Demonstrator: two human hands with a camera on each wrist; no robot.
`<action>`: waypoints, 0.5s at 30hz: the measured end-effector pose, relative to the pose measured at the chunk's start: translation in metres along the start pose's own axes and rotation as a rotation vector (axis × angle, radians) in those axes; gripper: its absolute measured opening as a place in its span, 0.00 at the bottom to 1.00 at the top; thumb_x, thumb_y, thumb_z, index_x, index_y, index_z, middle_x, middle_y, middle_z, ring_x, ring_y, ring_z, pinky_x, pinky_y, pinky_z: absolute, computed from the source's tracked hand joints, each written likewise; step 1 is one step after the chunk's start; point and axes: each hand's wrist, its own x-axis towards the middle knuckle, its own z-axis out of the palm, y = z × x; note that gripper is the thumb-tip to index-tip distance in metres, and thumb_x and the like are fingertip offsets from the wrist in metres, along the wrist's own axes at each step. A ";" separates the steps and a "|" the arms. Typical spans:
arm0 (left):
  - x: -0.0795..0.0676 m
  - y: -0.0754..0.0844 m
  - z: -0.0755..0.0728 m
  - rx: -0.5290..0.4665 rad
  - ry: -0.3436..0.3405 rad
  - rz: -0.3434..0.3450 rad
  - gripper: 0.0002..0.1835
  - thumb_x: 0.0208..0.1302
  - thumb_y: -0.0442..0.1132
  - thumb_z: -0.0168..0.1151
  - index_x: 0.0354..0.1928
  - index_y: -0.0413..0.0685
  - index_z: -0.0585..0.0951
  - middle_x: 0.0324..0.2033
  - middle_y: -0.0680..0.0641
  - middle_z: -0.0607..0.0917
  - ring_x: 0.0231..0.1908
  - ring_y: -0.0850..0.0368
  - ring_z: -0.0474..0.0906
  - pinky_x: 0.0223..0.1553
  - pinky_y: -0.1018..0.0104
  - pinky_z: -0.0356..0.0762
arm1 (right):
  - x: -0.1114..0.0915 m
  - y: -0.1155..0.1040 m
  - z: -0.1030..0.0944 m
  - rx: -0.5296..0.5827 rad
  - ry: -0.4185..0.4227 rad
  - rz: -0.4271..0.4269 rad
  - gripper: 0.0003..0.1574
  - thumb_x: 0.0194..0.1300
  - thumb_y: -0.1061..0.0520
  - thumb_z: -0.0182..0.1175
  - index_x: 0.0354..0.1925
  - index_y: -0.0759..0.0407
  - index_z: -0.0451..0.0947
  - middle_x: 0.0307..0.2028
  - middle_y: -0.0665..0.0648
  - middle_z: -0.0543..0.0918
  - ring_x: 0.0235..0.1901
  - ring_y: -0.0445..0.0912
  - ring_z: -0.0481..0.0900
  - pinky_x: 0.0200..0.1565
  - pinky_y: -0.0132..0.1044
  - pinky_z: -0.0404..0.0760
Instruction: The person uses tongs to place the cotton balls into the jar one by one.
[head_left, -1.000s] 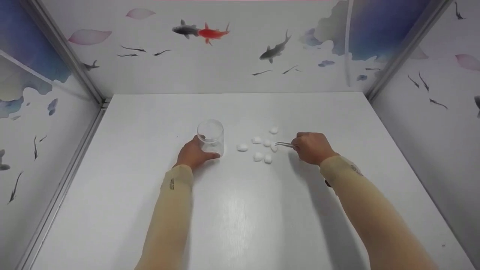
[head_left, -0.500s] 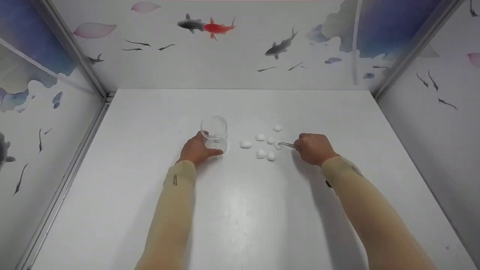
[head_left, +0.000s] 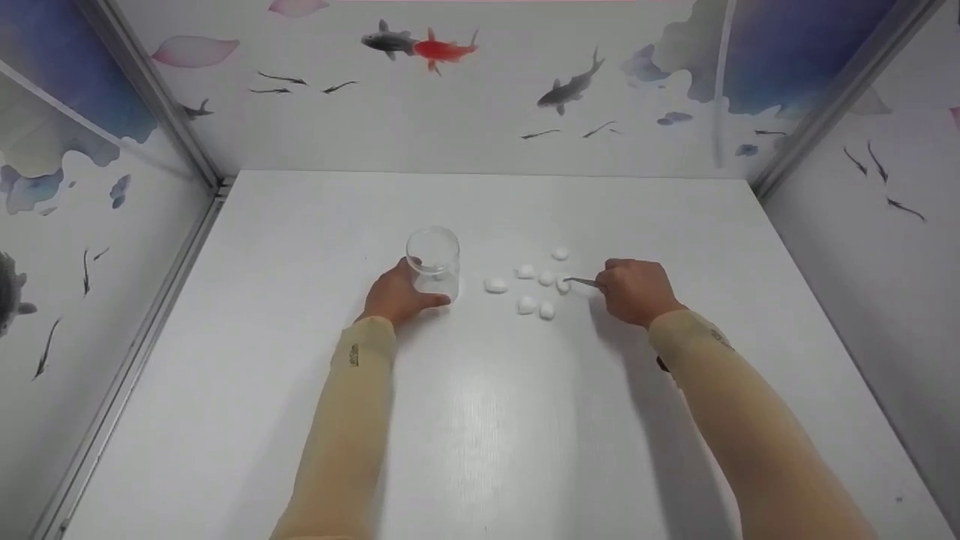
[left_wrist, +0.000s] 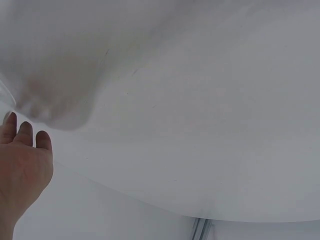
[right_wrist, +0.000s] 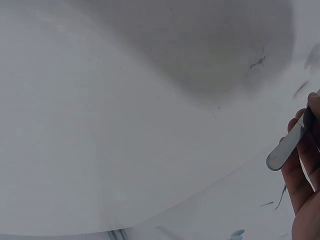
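My left hand (head_left: pixel 399 295) grips a clear, open-topped jar (head_left: pixel 444 283) standing upright on the white table, its thumb across the near side. In the left wrist view, fingers of that hand (left_wrist: pixel 25 165) show at the left edge. My right hand (head_left: pixel 637 291) holds metal tweezers (head_left: pixel 586 282), pointing left. Their tips are at a white cotton ball (head_left: pixel 564 287); whether they pinch it is too small to tell. The tweezers' rounded back end (right_wrist: pixel 282 154) sticks out from the right hand (right_wrist: pixel 305 185) in the right wrist view.
Several more cotton balls lie between the jar and the tweezers, among them a ball (head_left: pixel 496 285) nearest the jar and a ball (head_left: pixel 560 254) farthest back. Printed panels (head_left: pixel 480 112) wall the table (head_left: pixel 480 420) at the back and both sides.
The tweezers' prongs, visibly apart earlier, now appear together at the cotton ball. The whole head view has shifted slightly. My left hand keeps its hold on the jar.
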 end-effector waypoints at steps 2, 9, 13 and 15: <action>0.001 0.001 -0.001 0.003 0.001 0.003 0.56 0.49 0.58 0.79 0.75 0.44 0.61 0.68 0.42 0.72 0.69 0.44 0.64 0.70 0.53 0.59 | 0.000 0.002 -0.003 -0.002 0.007 -0.003 0.07 0.59 0.67 0.65 0.32 0.60 0.89 0.25 0.54 0.81 0.22 0.49 0.79 0.24 0.46 0.82; 0.002 0.002 -0.002 0.010 0.012 0.010 0.58 0.48 0.58 0.79 0.76 0.44 0.59 0.69 0.43 0.70 0.70 0.44 0.62 0.71 0.53 0.58 | 0.002 0.006 -0.010 -0.006 0.059 -0.033 0.08 0.58 0.69 0.65 0.30 0.59 0.89 0.24 0.54 0.80 0.22 0.49 0.81 0.22 0.46 0.82; 0.000 0.000 -0.001 0.016 0.017 0.011 0.57 0.49 0.58 0.79 0.76 0.44 0.59 0.69 0.43 0.70 0.70 0.45 0.63 0.71 0.54 0.58 | 0.004 0.001 -0.015 -0.011 0.072 -0.044 0.08 0.58 0.68 0.65 0.30 0.59 0.89 0.24 0.54 0.80 0.22 0.49 0.81 0.22 0.46 0.82; -0.002 -0.001 0.000 0.017 0.014 0.006 0.56 0.48 0.58 0.79 0.75 0.44 0.60 0.69 0.43 0.71 0.69 0.45 0.64 0.71 0.54 0.59 | 0.006 -0.002 -0.018 -0.014 0.069 -0.048 0.08 0.59 0.68 0.65 0.30 0.59 0.89 0.24 0.54 0.80 0.22 0.49 0.81 0.22 0.46 0.82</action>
